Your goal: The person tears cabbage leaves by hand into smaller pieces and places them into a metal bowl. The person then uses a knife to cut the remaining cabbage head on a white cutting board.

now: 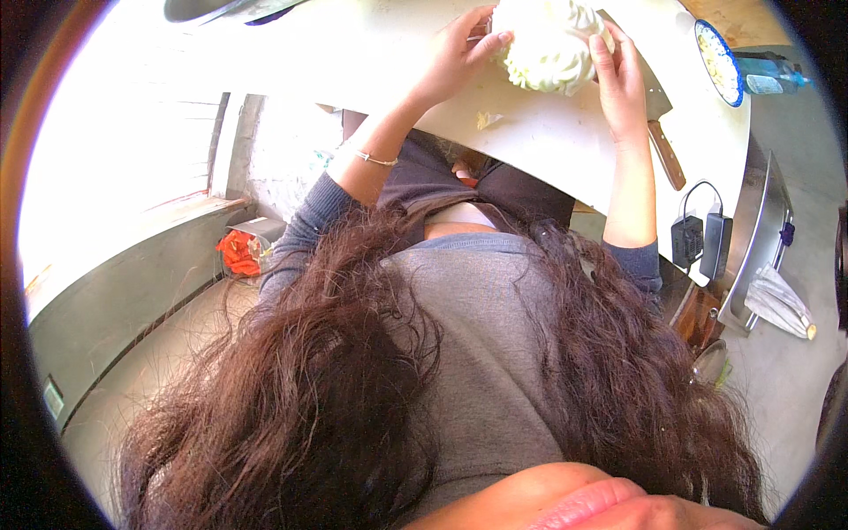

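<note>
A pale green-white cabbage head (pixel 553 50), with ruffled, folded surfaces, is held between my two hands over the white table (pixel 530 142), its top cut off by the picture's edge. My left hand (pixel 457 53) grips its left side, thumb on the near edge and fingers partly hidden. On the opposite side, my right hand (pixel 619 76) clasps it with the thumb in front. A broad-bladed kitchen knife (pixel 666 156) with a riveted wooden handle lies just right of that hand, its blade partly covered. One small yellowish scrap (pixel 488 120) rests near the table's front edge.
A blue-rimmed bowl (pixel 739 79) of pale pieces stands at the table's right, beside a blue plastic bottle (pixel 772 76). Two black power adapters (pixel 702 244) with a cable sit at the right corner. A bin with an orange bag (pixel 238 253) stands left by the wall.
</note>
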{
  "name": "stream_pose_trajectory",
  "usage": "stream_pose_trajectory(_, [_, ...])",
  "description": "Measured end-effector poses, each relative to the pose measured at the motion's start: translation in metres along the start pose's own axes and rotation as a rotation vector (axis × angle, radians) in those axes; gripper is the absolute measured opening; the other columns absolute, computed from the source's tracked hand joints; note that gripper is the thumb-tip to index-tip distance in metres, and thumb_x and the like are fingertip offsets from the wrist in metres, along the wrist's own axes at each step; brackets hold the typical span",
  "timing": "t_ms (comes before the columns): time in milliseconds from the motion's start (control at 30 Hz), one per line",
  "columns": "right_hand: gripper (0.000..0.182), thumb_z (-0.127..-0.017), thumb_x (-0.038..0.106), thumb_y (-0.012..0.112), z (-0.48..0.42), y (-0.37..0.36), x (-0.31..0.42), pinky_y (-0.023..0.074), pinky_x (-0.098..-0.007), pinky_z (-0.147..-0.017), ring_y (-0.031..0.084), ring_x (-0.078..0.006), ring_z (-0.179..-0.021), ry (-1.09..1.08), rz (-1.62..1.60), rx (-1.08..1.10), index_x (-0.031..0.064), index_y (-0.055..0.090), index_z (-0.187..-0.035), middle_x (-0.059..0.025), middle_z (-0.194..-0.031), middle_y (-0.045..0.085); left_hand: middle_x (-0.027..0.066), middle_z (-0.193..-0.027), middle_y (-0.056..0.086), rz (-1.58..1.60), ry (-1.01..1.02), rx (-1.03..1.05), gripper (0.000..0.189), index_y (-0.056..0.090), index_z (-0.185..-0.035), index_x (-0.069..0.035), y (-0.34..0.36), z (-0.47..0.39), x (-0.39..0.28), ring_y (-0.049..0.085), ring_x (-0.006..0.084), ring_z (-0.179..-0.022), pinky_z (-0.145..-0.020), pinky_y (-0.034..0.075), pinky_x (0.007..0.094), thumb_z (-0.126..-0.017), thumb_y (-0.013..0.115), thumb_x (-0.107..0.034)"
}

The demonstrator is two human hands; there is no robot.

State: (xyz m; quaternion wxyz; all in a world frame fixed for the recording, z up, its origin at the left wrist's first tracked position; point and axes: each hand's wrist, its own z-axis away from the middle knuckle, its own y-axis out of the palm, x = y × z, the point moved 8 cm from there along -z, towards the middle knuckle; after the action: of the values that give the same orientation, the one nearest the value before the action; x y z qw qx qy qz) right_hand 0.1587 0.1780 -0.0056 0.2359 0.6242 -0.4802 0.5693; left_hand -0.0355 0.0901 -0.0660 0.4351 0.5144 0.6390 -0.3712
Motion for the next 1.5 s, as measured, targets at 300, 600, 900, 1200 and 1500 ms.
stream_pose_trajectory(300, [0.077, -0.096, 0.045, 0.061, 0.025, 0.031, 0.04, 0.0537, -0.034, -0.087, 0.057, -0.0223, -0.115, 0.08, -0.118, 0.21, -0.0001, 0.03, -0.149, -0.0158, -0.132, 0.053, 0.0006, -0.079, 0.062, -0.096, -0.413, -0.216, 0.051, 0.067, -0.114, 0.002, -0.032, 0.0, -0.035, 0.051, 0.0091, -0.066, -0.059, 0.043, 0.0248, -0.1, 0.052, -0.045])
stream_pose_trajectory(600, [0.048, -0.096, 0.016, 0.063, 0.029, 0.037, 0.022, 0.0505, -0.0293, -0.086, 0.058, -0.0155, -0.107, -0.115, 0.305, 0.035, -0.0016, 0.046, -0.137, -0.0095, -0.123, 0.056, 0.0051, -0.086, 0.066, -0.187, -0.404, -0.287, 0.041, 0.066, -0.111, 0.0, -0.066, 0.006, -0.005, 0.058, 0.0154, -0.074, -0.066, 0.047, 0.0311, -0.099, 0.053, -0.036])
stream_pose_trajectory(900, [0.018, -0.083, 0.016, 0.073, 0.085, 0.105, 0.038, 0.0537, -0.0333, -0.077, 0.066, -0.0236, -0.088, -0.38, 0.481, 0.438, 0.0122, 0.072, -0.1, -0.0058, -0.099, 0.064, 0.0222, -0.073, 0.059, -0.641, -0.225, -0.318, 0.039, 0.064, -0.096, 0.001, -0.069, -0.009, -0.025, 0.061, 0.031, -0.068, -0.066, 0.047, 0.0428, -0.101, 0.051, -0.035])
stream_pose_trajectory(1200, [0.042, -0.076, -0.001, 0.077, 0.029, 0.073, 0.131, 0.0542, -0.0298, -0.071, 0.065, -0.0182, -0.081, -0.575, 0.183, -0.023, 0.0071, 0.065, -0.115, -0.0062, -0.097, 0.066, 0.009, -0.118, 0.061, -0.324, 0.181, -0.262, 0.036, 0.059, -0.124, -0.003, -0.033, 0.019, -0.119, 0.057, 0.0177, -0.107, -0.089, 0.048, 0.0334, -0.093, 0.067, -0.019])
stream_pose_trajectory(1500, [0.041, -0.086, 0.011, 0.072, 0.011, 0.08, 0.15, 0.0524, -0.0298, -0.078, 0.066, -0.0192, -0.094, -0.684, 0.3, -0.012, 0.0117, 0.061, -0.125, -0.007, -0.116, 0.067, 0.0101, -0.095, 0.072, -0.008, 0.16, -0.256, 0.028, 0.064, -0.118, 0.001, -0.115, -0.013, -0.171, 0.067, 0.0123, -0.077, -0.073, 0.055, 0.028, -0.099, 0.059, -0.019])
